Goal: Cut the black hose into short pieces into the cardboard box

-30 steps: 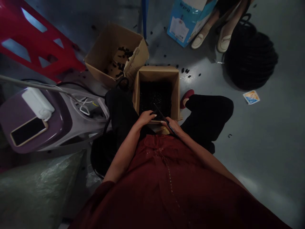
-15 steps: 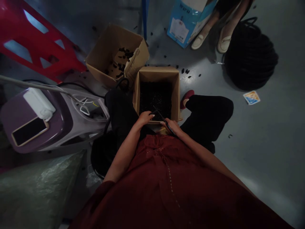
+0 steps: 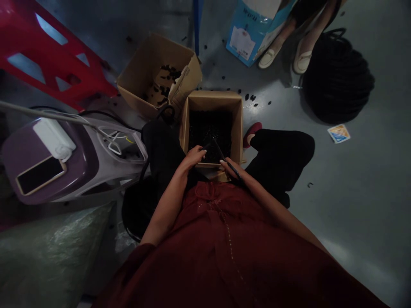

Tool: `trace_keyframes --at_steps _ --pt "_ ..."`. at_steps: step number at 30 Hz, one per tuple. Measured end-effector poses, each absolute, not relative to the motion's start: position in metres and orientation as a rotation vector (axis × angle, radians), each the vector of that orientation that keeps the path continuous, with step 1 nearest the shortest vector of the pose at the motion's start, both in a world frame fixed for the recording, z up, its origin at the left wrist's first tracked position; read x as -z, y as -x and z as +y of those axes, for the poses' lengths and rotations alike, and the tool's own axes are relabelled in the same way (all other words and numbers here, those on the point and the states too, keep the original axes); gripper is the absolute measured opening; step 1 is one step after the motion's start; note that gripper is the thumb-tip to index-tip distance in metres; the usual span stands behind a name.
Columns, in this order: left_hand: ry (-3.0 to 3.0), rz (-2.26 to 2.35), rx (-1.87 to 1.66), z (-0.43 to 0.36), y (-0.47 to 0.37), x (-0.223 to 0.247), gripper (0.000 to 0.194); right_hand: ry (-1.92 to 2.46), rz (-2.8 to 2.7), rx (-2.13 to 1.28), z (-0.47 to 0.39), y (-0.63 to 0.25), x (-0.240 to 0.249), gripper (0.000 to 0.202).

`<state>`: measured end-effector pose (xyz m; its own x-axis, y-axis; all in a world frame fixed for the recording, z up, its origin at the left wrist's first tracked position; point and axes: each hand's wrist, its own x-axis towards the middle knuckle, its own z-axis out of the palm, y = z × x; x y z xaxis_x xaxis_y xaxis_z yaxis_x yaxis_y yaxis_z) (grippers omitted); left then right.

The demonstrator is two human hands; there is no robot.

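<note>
My right hand is closed around a long, thin dark tool with a narrow pointed end; its exact kind is hard to make out. The tool's tip points away from me, over a cardboard box between my knees. My left hand is at the box's near left edge, its fingers pinched on a small black piece. Many small black pieces fill the bottom of the box. The two hands are a short way apart.
A second cardboard box holds scattered black pieces. At left is a purple stool with a phone on it. A red stool, a blue box, a person's shoes and a black coil stand farther off.
My right hand has shifted slightly right, and the tool's tip has moved right, away from the black piece in my left hand. My left hand has hardly moved.
</note>
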<state>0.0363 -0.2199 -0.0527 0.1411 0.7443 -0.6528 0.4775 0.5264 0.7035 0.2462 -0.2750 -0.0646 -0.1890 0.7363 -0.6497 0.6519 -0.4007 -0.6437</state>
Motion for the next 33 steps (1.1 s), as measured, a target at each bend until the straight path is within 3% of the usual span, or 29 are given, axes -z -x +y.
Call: trace_keyframes --at_steps 6,18,33 --pt "-1.074 1.459 -0.324 -0.220 -0.035 0.053 0.017 1.925 -1.699 -1.812 -0.278 -0.242 0.054 0.035" --pt "-1.140 1.378 -0.305 -0.223 -0.037 0.056 0.025 1.920 -1.847 -1.796 -0.274 -0.237 0.049 0.041" --pt "-1.342 1.289 -0.247 -0.222 -0.037 0.047 0.019 1.908 -1.985 -1.584 -0.279 -0.238 0.042 0.039"
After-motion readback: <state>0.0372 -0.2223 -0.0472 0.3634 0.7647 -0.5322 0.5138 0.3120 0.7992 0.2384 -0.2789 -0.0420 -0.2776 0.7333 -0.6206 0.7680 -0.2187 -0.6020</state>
